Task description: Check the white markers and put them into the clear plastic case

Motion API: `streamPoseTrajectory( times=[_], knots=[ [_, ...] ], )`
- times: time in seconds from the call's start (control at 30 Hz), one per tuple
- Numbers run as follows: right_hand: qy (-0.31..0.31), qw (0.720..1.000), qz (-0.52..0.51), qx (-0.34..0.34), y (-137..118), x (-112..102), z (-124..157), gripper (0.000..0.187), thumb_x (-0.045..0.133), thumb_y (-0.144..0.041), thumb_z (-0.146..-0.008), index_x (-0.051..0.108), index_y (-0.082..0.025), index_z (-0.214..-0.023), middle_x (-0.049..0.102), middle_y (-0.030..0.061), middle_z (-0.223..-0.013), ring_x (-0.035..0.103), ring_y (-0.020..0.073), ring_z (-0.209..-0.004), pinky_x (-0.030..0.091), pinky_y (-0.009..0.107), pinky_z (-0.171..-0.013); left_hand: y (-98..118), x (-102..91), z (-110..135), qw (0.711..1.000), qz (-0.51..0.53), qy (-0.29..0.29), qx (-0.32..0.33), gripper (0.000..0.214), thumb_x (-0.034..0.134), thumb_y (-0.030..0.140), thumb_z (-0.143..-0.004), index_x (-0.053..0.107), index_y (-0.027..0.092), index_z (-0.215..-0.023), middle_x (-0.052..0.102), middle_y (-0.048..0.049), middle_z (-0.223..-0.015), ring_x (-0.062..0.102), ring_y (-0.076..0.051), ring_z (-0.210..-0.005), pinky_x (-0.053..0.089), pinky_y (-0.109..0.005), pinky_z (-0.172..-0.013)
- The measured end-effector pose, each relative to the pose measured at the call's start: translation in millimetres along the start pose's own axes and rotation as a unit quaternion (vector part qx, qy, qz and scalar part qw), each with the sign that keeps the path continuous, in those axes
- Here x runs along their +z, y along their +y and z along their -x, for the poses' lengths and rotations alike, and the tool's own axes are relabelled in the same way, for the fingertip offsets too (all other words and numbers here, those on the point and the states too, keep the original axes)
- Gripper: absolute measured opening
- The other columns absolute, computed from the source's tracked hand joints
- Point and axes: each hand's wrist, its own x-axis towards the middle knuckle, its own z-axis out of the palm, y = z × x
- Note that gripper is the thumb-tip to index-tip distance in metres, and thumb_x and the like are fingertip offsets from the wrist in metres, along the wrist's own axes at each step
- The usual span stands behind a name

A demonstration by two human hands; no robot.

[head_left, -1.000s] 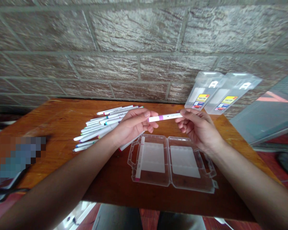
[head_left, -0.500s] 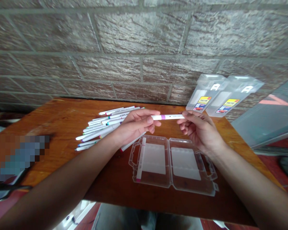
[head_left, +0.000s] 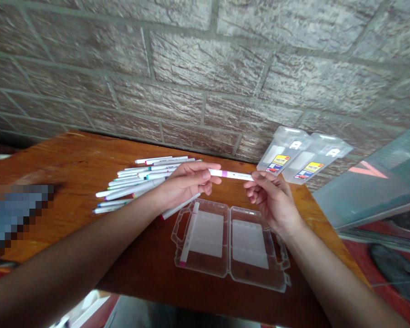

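Purple-banded marker (head_left: 234, 175) hangs level in the air between our two hands, above the back edge of the open clear case (head_left: 210, 265). Our left grip (head_left: 181, 184) pinches its capped end between thumb and fingers; our right grip (head_left: 276, 196) is closed on the other end, fingertips only. Since we hold a smooth barrel just by its tips, we judge that it could twist or slip if one side lets go early, and drop onto the case or roll across the surface (head_left: 68, 164). Pulling outward with both hands might also pop the cap loose. Our left forearm passes close by the loose pile of markers (head_left: 136, 188), so a low sweep could scatter them. One stray marker (head_left: 181, 207) lies slanted just beside the case's left handle, where a careless knuckle could send it rolling.
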Motion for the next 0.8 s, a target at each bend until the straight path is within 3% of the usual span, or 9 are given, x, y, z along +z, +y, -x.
streamPoseTrajectory(
  times=[0.57, 0.8],
  knots=[
    [-0.001, 1.0, -0.003, -0.005, -1.8, 2.3, 2.2, 0.023, 0.091, -0.032, -0.069, 0.075, -0.018, -0.077, 0.076, 0.002, -0.066, 0.061, 0.0086, -0.045, 0.049, 0.014, -0.038, 2.8, 0.5, 0.1, 0.999, 0.006, -0.037, 0.001, 0.031, 0.084, 0.02, -0.082, 0.081, 0.02, -0.112, 0.081, -0.0114, -0.099, 0.066, -0.012, -0.073, 0.049, -0.026, -0.071],
    [-0.002, 1.0, 0.001, -0.014, -3.1, 2.3, 2.2, 0.025, 0.092, -0.033, -0.068, 0.075, -0.018, -0.078, 0.076, 0.0018, -0.065, 0.061, 0.0083, -0.045, 0.05, 0.014, -0.039, 2.9, -2.6, -0.3, 0.999, 0.02, -0.043, -0.011, 0.035, 0.085, 0.026, -0.082, 0.08, 0.019, -0.115, 0.081, -0.0131, -0.1, 0.066, -0.012, -0.071, 0.05, -0.027, -0.072]
  ],
)
